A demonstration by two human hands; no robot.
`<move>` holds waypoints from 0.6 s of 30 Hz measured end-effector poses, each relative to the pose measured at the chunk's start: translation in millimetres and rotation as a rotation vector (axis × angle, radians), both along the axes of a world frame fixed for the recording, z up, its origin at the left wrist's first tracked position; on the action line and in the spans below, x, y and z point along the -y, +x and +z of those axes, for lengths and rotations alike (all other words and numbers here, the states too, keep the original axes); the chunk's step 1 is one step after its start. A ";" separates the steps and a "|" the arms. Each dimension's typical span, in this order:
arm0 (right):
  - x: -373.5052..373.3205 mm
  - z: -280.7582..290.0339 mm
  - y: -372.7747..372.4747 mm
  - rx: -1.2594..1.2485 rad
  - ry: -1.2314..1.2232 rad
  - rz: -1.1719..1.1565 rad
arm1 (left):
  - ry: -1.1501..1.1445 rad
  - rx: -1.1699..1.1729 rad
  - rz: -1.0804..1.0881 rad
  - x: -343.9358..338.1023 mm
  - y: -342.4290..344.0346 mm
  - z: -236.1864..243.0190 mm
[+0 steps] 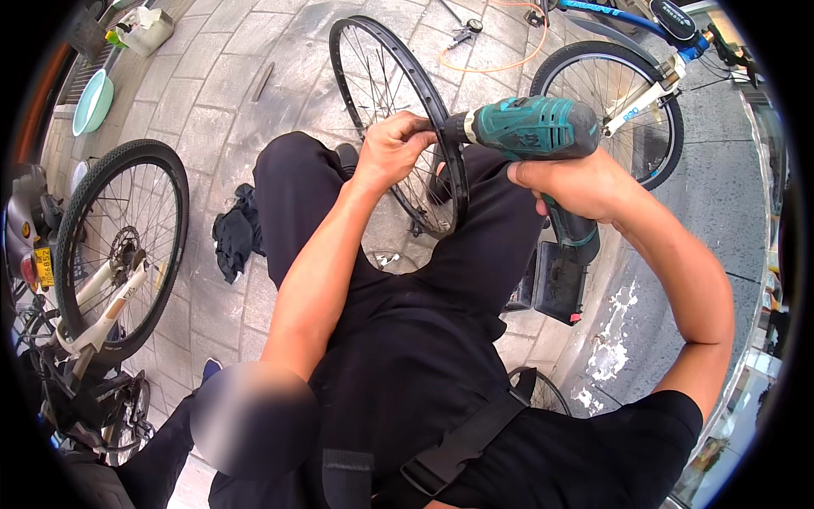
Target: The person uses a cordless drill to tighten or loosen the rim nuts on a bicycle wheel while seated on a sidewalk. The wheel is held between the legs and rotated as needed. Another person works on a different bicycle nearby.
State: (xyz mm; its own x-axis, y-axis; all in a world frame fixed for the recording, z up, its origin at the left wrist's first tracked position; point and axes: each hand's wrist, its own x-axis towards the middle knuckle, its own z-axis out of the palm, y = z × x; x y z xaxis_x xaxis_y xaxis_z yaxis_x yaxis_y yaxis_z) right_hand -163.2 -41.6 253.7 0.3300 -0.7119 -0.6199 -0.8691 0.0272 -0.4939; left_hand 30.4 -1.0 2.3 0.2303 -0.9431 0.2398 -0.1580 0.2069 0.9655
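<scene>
A bare black bicycle wheel [442, 110], rim and spokes with no tyre, stands upright and tilted between my knees. My left hand [392, 151] is closed, its thumb and fingers pinched at the inner side of the rim, among the spokes. Whether they hold a single spoke end there is too small to tell. A teal and black cordless drill [534, 127] lies level in my right hand [577, 182], which wraps round its handle. The drill's chuck meets the outer face of the rim, opposite my left fingertips. Its tip is hidden by the rim.
At left stands a bicycle wheel with tyre [176, 246] in a white fork. A blue bicycle's front wheel [543, 72] is at far right. Black cloth [237, 233] lies by my left knee, an open black case [555, 284] by my right. An orange hose [487, 69] and a light-green basin [93, 102] lie further off.
</scene>
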 end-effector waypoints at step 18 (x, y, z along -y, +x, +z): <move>1.1 10.2 16.1 -0.108 -0.079 0.143 | -0.085 -0.012 0.022 -2.7 3.1 -0.7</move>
